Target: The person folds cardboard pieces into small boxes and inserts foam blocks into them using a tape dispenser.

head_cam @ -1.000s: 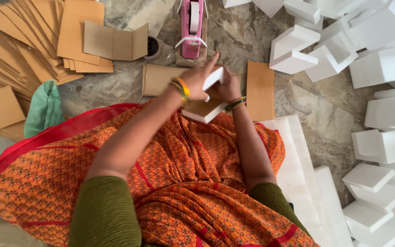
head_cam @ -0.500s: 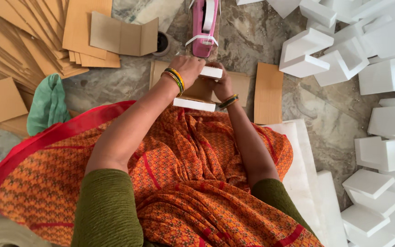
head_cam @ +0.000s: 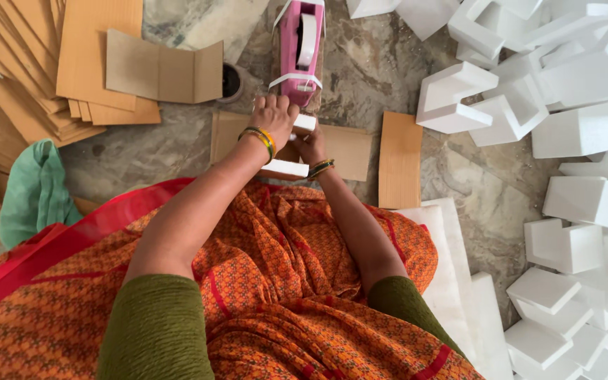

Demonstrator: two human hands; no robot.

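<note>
left hand (head_cam: pixel 274 116) fingers closed at the pink dispenser (head_cam: pixel 301 53) mouth, tape likely pinched | right hand (head_cam: pixel 311 146) fingers clamped on box (head_cam: pixel 286 158) above floor (head_cam: pixel 360 63) | risk: tape may be twisted or stuck to itself if pulled askew | risk: box may be tipped, foam (head_cam: pixel 305 123) shifted

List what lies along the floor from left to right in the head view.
Cardboard stack → green cloth → folded cardboard piece → left hand → pink tape dispenser → right hand → upright cardboard strip → white foam blocks.
</note>
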